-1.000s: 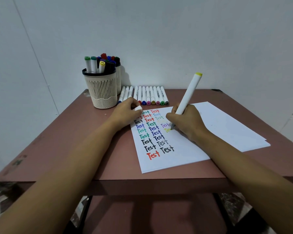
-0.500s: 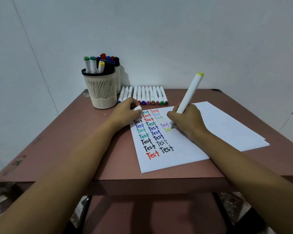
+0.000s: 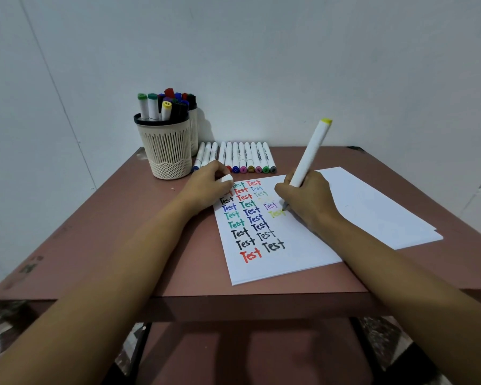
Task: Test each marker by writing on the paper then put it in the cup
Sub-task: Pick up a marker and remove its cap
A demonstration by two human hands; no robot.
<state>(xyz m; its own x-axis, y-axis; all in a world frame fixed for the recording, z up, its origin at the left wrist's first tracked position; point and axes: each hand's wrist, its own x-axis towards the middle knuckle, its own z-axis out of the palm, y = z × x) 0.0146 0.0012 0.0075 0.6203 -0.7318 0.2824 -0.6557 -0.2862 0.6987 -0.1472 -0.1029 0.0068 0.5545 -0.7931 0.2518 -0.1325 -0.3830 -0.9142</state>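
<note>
Head view. The right hand (image 3: 308, 201) grips a white marker (image 3: 311, 154), fingers curled round its lower barrel. The barrel tilts up and away, its yellow end topmost. The tip touches the paper (image 3: 303, 245) at the end of a yellow-green word "Test" (image 3: 277, 213). The left hand (image 3: 206, 187) rests on the sheet's far left corner, fingers curled round a white cap (image 3: 227, 178). The sheet carries three columns of "Test" in red, teal, black, blue, purple and light blue. A ribbed cup (image 3: 165, 151) stands at the table's (image 3: 122, 232) far left and holds upright markers; one yellow cap (image 3: 166, 109) bears a number, apparently "33". A second cup (image 3: 194, 129) stands just behind it. A row of markers (image 3: 245, 159) lies beside the cups; their barrel print is too small to read.
</note>
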